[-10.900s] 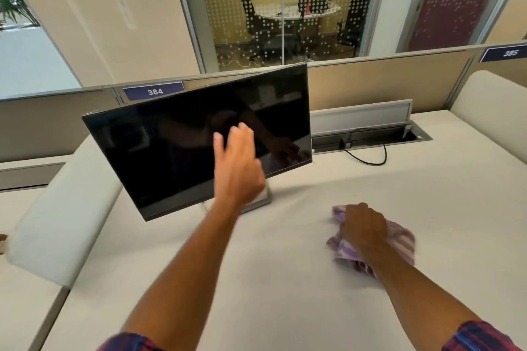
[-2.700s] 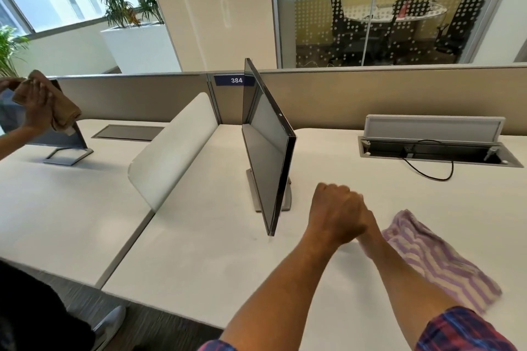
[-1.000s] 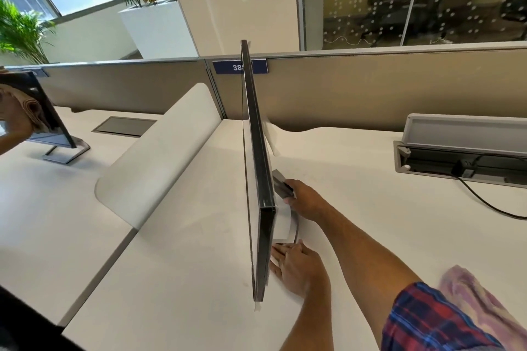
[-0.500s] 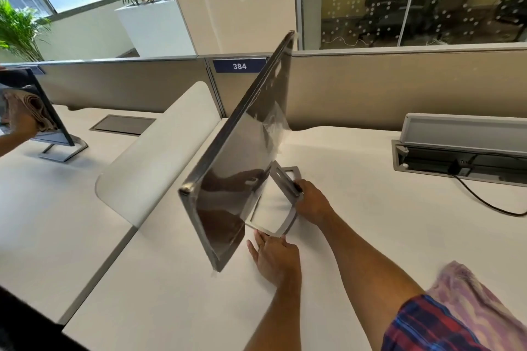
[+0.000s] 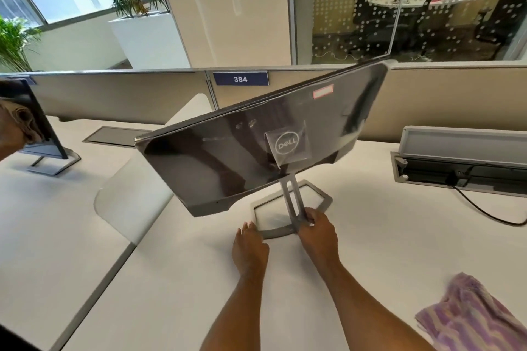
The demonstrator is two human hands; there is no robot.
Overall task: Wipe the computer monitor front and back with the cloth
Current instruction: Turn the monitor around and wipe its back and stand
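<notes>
One monitor (image 5: pixel 256 148) stands on the counter (image 5: pixel 176 279), back toward the person. The right hand (image 5: pixel 318 232) grasps its stand (image 5: pixel 293 208) — the left hand (image 5: pixel 249 248), fingers flat, touches the base beside it. One cloth (image 5: pixel 467 316) lies apart, right of the right hand — a second monitor (image 5: pixel 37 122) stands far left.

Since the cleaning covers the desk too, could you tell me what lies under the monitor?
Under the monitor stands its grey stand on the white desk, the right hand gripping the upright, the left hand at the base. The desk beneath the panel's left part is hidden.
</notes>
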